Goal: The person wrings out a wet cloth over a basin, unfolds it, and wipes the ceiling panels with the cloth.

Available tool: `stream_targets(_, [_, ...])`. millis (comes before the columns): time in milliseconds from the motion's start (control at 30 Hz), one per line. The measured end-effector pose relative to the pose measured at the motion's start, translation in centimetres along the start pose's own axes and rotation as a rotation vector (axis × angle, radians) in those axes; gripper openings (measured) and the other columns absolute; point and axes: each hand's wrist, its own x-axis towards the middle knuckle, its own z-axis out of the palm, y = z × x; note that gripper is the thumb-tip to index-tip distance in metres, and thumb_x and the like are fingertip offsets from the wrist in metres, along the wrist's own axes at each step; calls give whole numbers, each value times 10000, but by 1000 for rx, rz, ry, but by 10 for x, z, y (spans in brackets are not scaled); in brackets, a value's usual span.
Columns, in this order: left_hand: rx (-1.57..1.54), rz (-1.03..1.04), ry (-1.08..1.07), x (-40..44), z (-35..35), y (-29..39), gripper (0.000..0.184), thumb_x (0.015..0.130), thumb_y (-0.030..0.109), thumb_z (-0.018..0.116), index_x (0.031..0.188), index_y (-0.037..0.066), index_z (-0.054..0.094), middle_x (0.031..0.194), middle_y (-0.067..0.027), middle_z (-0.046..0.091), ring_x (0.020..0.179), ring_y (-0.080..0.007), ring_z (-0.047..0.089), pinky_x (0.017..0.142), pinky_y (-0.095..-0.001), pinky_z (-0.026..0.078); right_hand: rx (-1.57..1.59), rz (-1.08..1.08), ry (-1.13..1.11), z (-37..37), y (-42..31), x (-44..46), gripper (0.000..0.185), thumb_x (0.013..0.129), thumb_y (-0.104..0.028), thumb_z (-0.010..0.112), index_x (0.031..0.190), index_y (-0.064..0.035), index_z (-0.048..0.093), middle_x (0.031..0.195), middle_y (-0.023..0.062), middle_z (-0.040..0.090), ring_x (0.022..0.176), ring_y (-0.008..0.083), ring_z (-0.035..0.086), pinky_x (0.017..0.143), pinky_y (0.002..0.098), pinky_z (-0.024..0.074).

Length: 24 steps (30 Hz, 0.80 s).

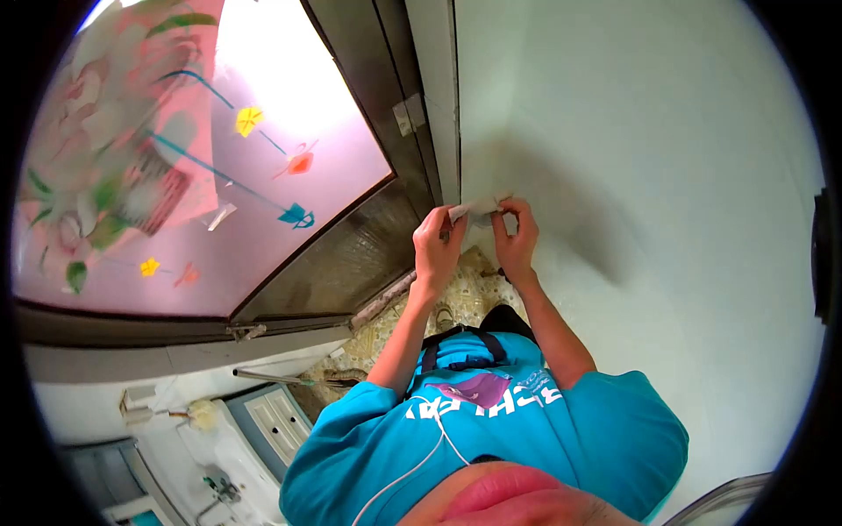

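Observation:
A thin, pale, crumpled strip [481,208] stretches between my two hands in front of the wall. My left hand [436,241] pinches its left end with thumb and fingertips. At the other end, my right hand [517,235] also has thumb and fingers closed on it. The strip looks whitish and partly see-through; whether it is paper, film or tape I cannot tell.
A dark-framed door [329,267] with a decorated frosted pane stands at left. The pale wall [684,175] fills the right. Below left are a sink [197,456], a blue-grey cabinet [276,421] and a patterned floor [373,342].

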Motion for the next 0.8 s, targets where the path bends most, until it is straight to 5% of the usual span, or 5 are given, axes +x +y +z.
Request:
stream_targets(300, [73,115,274,117,28,57,121,832,50,656,844,-6,549,660,-68,475,588,-141,442,563,-265,419,355,-159,144,34,-16,148,197,836,-11,633,1014,13,552,935,131,597,841,230,583,761,316,461])
stream_targets(500, [-48,237,560,118,56,24,265,859,82,657,1036,38,464,793,-30,496,683,-64,443,573,-206,365,77,-353,59,56,35,129,298,883,-74,595,1137,52,507,1235,196,464,1146,351,471,952,417,412])
stream_targets(667, [362,550,774,100,57,13,293,823,37,665,1054,37,486,946,-96,517,862,-200,521,733,-301,424,108,-363,-3,61,34,126,348,902,-81,559,1199,80,478,1356,219,316,1252,373,354,982,435,392])
stream_targets(733, [674,746,367,86,56,12,360,775,14,685,1107,12,547,1072,-157,514,986,-313,524,844,-391,431,225,-251,1,68,37,123,374,924,-108,522,1236,84,447,1364,215,297,1269,365,328,1000,430,374])
stream_targets(800, [678,630,294,84,61,14,392,764,14,686,1136,6,561,1119,-176,507,1018,-337,520,871,-418,427,266,-128,-29,70,48,118,423,943,-151,499,1287,73,394,1369,207,298,1281,345,319,1038,411,333])
